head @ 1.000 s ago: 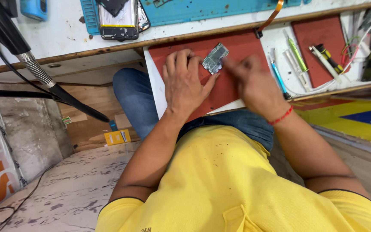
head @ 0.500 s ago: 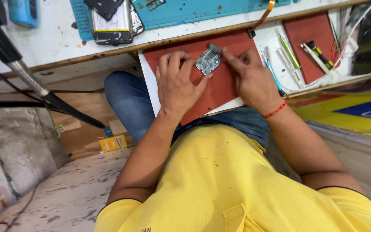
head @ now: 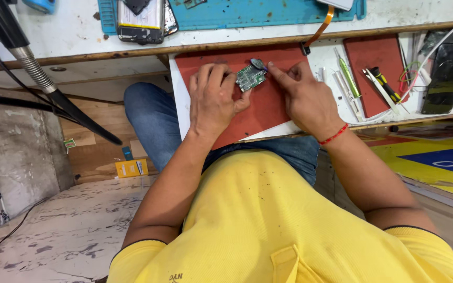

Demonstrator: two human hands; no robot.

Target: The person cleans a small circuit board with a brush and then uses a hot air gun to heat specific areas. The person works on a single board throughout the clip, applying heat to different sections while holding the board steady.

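A small green circuit board point(head: 250, 77) lies on a red mat point(head: 268, 107) on a pull-out shelf over my lap. My left hand point(head: 213, 99) rests on the mat and pinches the board's left edge with fingers and thumb. My right hand point(head: 302, 97) lies to the board's right, its index finger stretched out and pressing a small dark grey oval part point(head: 258, 64) at the board's top right corner.
A second red mat point(head: 373, 71) to the right carries a green pen-like tool point(head: 348, 76), tweezers and a yellow-black screwdriver point(head: 386, 89). A black phone point(head: 445, 68) lies far right. Above, a blue work mat point(head: 247, 13) and an opened phone point(head: 140, 21). A flexible metal hose point(head: 32, 71) hangs left.
The view has shifted, so the shelf sits lower and more central. My right index finger has stretched out onto the part at the board's corner; my left hand stays on the board.
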